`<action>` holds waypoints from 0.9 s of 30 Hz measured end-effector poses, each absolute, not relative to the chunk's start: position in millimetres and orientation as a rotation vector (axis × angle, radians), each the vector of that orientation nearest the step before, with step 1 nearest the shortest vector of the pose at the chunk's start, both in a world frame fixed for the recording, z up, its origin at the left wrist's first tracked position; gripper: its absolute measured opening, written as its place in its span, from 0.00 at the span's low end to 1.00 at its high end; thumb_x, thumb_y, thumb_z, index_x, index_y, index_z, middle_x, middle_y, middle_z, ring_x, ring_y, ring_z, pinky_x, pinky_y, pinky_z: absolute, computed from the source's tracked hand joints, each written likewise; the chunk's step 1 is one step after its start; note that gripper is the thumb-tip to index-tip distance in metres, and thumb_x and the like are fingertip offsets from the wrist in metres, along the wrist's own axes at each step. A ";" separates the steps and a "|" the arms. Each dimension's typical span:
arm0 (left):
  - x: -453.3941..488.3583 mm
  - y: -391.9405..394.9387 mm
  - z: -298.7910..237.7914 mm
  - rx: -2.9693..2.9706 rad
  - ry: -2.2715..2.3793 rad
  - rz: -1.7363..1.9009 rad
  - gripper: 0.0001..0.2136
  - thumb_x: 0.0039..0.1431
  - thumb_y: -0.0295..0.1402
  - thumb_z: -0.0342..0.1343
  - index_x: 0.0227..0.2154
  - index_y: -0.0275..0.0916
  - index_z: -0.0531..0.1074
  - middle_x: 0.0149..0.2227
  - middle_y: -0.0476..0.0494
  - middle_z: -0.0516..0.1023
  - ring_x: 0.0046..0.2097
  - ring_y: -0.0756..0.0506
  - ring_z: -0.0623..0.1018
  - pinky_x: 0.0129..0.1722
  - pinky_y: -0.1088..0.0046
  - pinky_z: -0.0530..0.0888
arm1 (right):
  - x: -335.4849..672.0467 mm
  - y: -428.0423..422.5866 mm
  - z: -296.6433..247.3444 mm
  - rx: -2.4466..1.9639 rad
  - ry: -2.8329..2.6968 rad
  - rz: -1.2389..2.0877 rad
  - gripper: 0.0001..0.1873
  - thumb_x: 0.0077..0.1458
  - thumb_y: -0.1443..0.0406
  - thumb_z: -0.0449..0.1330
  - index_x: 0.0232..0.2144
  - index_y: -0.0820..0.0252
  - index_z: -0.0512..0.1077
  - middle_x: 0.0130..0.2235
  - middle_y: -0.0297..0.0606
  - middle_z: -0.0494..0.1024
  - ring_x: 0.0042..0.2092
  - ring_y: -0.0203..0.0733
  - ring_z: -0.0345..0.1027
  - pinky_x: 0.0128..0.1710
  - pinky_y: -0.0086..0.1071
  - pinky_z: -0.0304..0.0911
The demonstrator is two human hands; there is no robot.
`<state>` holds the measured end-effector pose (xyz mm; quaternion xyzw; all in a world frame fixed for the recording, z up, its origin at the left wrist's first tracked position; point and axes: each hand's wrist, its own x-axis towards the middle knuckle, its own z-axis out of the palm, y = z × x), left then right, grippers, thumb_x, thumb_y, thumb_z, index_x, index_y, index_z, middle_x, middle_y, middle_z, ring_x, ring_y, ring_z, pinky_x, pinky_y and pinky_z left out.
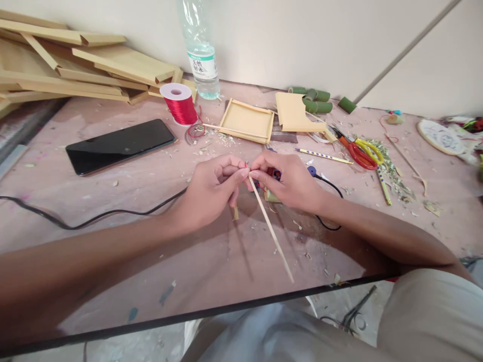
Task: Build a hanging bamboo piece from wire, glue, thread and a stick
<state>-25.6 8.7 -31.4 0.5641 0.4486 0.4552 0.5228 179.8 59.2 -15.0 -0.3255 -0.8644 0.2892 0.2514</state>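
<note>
Over the middle of the table, my left hand (211,188) and my right hand (294,183) meet with fingertips together. Both are closed in a pinch at the upper end of a thin wooden stick (269,226), which slants down toward the table's front edge. A bit of red thread (246,164) shows between the fingertips; how it runs around the stick is hidden. Beneath my left hand a small tan strip (236,213) sticks out. Partly behind my right hand are a pale greenish piece (271,196) and a dark blue object (311,171) on a black cord.
Behind my hands stand a red thread spool (181,108), a water bottle (204,65) and a shallow wooden frame (247,120). A phone (121,146) lies left. Toward the right are scissors (362,153), pencils (323,156), green bamboo pieces (317,106) and shavings. Cardboard trays (90,85) fill the back left.
</note>
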 end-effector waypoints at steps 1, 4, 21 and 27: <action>-25.5 7.5 -31.5 1.351 1.081 1.102 0.10 0.69 0.39 0.65 0.36 0.39 0.74 0.18 0.56 0.73 0.16 0.53 0.67 0.16 0.77 0.60 | 179.7 58.6 -14.3 -0.889 -2.364 0.768 0.10 0.72 0.62 0.60 0.37 0.59 0.75 0.30 0.31 0.78 0.31 0.35 0.66 0.37 0.33 0.55; -25.5 4.5 -32.2 1.346 1.095 1.135 0.09 0.69 0.38 0.65 0.38 0.39 0.74 0.18 0.55 0.74 0.16 0.52 0.68 0.16 0.76 0.60 | 179.9 57.2 -12.9 -0.882 -2.401 0.701 0.08 0.72 0.62 0.59 0.38 0.58 0.73 0.30 0.31 0.77 0.31 0.36 0.66 0.37 0.33 0.54; -41.0 7.6 -28.9 1.896 1.159 1.268 0.06 0.69 0.37 0.63 0.40 0.42 0.72 0.32 0.49 0.82 0.29 0.49 0.76 0.30 0.71 0.70 | 185.4 58.7 -14.7 -0.747 -2.559 0.508 0.02 0.65 0.67 0.57 0.38 0.56 0.66 0.32 0.31 0.76 0.30 0.34 0.63 0.34 0.32 0.50; -47.6 7.6 -29.8 2.221 1.071 1.128 0.03 0.68 0.34 0.61 0.40 0.42 0.75 0.34 0.48 0.79 0.30 0.47 0.74 0.33 0.67 0.67 | 187.4 56.6 -8.8 -0.630 -2.603 0.564 0.05 0.64 0.68 0.58 0.36 0.55 0.64 0.31 0.28 0.73 0.30 0.32 0.62 0.34 0.30 0.52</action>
